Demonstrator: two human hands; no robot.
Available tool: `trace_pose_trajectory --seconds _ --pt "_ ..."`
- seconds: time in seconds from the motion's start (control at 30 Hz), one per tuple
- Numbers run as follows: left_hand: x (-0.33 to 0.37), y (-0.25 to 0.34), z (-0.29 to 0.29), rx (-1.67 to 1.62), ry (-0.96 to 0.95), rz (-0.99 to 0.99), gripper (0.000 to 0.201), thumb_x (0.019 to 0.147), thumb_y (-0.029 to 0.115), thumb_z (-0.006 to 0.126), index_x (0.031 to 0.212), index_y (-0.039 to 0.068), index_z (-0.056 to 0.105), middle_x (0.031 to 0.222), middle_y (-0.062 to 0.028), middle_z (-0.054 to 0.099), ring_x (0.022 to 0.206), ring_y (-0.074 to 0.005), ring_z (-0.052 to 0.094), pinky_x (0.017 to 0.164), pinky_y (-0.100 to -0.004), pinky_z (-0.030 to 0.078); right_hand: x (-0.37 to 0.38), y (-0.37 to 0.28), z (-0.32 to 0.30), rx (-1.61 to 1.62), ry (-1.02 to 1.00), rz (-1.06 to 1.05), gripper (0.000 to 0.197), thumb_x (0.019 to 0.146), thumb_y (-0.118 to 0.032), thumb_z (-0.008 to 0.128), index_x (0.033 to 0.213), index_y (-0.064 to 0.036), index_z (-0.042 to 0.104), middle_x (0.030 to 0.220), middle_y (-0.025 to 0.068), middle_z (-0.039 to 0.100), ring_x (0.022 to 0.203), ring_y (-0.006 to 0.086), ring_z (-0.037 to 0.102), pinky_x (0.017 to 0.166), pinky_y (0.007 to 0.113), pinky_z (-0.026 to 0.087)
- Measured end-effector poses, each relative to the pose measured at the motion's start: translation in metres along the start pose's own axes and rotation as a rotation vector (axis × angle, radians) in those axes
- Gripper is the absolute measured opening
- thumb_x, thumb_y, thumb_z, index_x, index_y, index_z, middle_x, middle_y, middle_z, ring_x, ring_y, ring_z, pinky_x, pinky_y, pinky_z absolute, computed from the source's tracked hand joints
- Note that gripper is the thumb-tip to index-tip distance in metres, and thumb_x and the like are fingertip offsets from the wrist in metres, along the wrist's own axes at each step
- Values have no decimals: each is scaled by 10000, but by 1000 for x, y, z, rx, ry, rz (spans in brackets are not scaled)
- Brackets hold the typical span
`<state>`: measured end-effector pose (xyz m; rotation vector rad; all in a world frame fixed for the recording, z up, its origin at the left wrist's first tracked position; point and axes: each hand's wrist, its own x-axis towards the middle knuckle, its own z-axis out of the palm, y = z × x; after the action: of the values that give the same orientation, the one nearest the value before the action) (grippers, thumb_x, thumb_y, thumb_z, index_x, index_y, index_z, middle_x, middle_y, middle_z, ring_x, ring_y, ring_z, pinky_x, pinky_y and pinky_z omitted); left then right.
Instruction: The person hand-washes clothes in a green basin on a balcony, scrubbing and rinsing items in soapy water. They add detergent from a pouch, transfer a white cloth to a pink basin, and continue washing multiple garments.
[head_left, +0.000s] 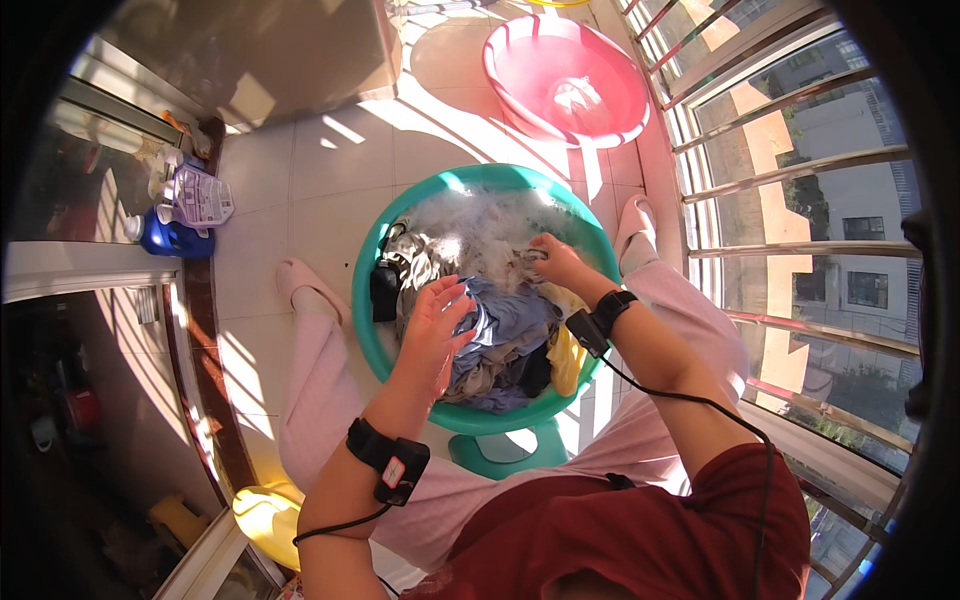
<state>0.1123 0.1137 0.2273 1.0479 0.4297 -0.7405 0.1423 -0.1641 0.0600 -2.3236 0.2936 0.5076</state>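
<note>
Sunlit balcony tiles surround the round teal plastic basin (372, 330) where my left hand (437, 325) spreads wide over blue-grey wet laundry (505, 325) and my right hand (558, 262) grips soapy cloth.

view: single head-worn fisheye, left of a pair | facing: steeply down over the person's lap and forearms | range: close, teal basin (372, 300) near centre between the knees | rim: straight window bars (790, 170) and floor tiles (330, 160) bend outward | corners: dark vignette | overlap: no second view to compare
</note>
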Motion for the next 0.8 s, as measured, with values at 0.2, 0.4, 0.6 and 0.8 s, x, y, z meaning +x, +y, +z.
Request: trace_pose_trajectory --seconds 0.2,0.4,0.6,0.8 --pt "21 -22 -5 -78 -53 -13 400 898 218 574 1259 125 428 1258 -41 434 1096 -158 478 891 -401 393 -62 -111 -94 515 -27 -92 397 779 -16 536 1175 -17 513 1055 89 614 925 155 587 816 278 482" --pt "18 -23 -12 -115 -23 -27 404 889 240 584 1250 134 438 1257 -32 437 1115 -169 462 904 -414 371 -55 -120 -101 449 102 -126 345 795 -28 507 1136 -29 555 1025 78 621 922 126 583 810 253 485" --pt "22 -23 -16 -178 14 -60 375 898 237 574 1239 143 447 1232 -16 460 1120 -166 466 908 -417 368 25 -5 20 -67 152 -36 355 791 -102 569 1145 -113 544 1039 160 638 929 297 624 807 357 482" --pt "28 -17 -15 -220 56 -95 393 902 223 572 1253 125 424 1229 -35 469 1095 -176 499 896 -411 393 53 28 70 -467 -150 308 409 847 -112 555 1241 -57 461 1123 208 586 939 354 608 791 449 492"
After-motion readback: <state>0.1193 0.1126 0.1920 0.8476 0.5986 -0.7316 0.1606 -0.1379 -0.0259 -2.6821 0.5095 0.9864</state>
